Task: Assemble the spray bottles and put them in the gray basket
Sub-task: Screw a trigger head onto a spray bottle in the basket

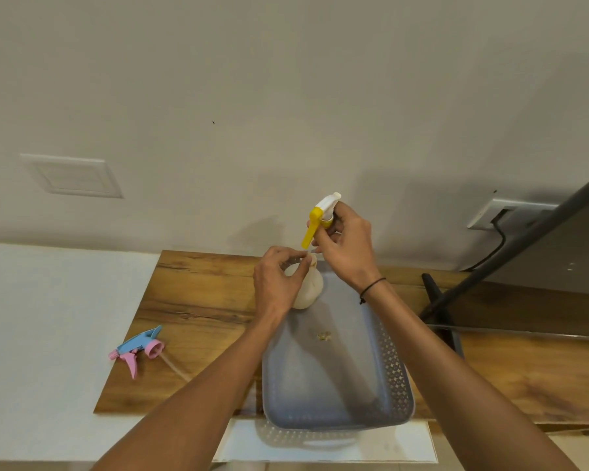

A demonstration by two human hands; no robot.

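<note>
Cream bottle (309, 283) held over the far end of the gray basket (400, 379), gripped by the left hand (275, 283), fingers curled round its neck. Yellow-and-white spray head (322, 215) gripped above the bottle in the right hand (346, 248), thin dip tube seemingly pinched at the bottle mouth. Probably light, empty plastic; tube bendy, best guided near its tip, bottle best held at the neck. Left of the basket on the desk (198, 300), well apart: pink-and-blue spray head (138, 350). Right of the basket: dark stand (437, 300), clear of the work.

Both forearms extend forward, hands raised and nearly touching. Left hand (275, 279) pinching with curled fingers; right hand (346, 246) gripping, higher.
</note>
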